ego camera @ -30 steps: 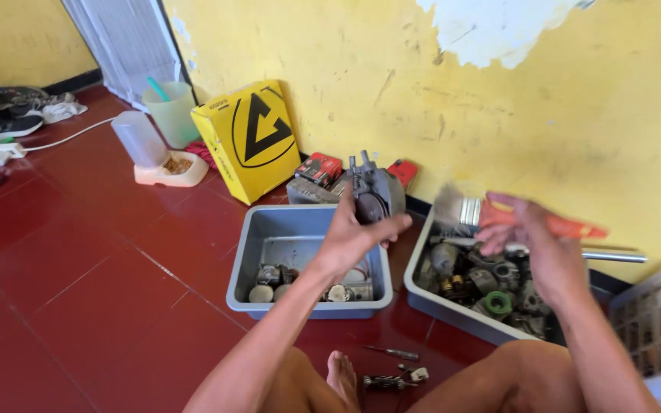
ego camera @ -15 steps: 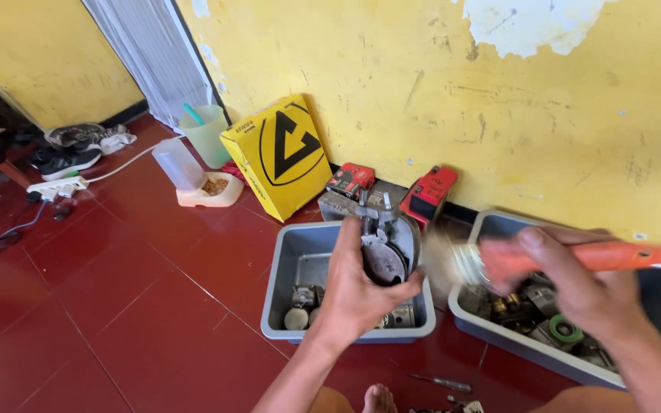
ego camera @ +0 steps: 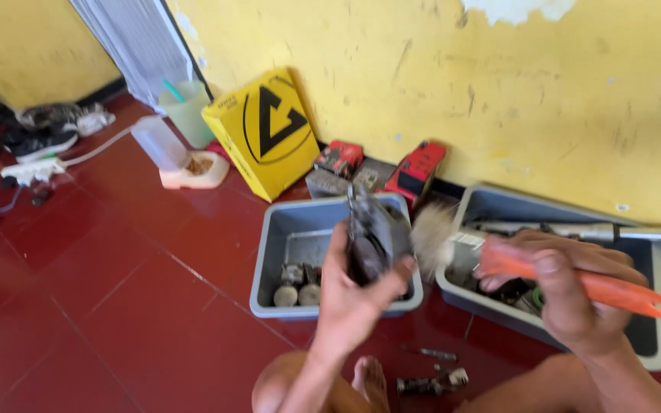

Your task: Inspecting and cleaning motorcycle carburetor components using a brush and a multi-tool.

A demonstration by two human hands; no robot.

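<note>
My left hand grips a dark metal engine part and holds it upright over a grey plastic tray. My right hand is closed around the orange handle of a paintbrush. The brush's pale bristles point left, right beside the metal part. Small round metal pieces lie in the grey tray below.
A second grey tray with parts and a metal rod stands at the right by the yellow wall. A yellow box, red boxes and a clear jug stand on the red tile floor. Loose tools lie near my foot.
The view has shifted closer and to the right. My left hand has turned the metal part more upright, and the brush bristles have moved in next to it.
</note>
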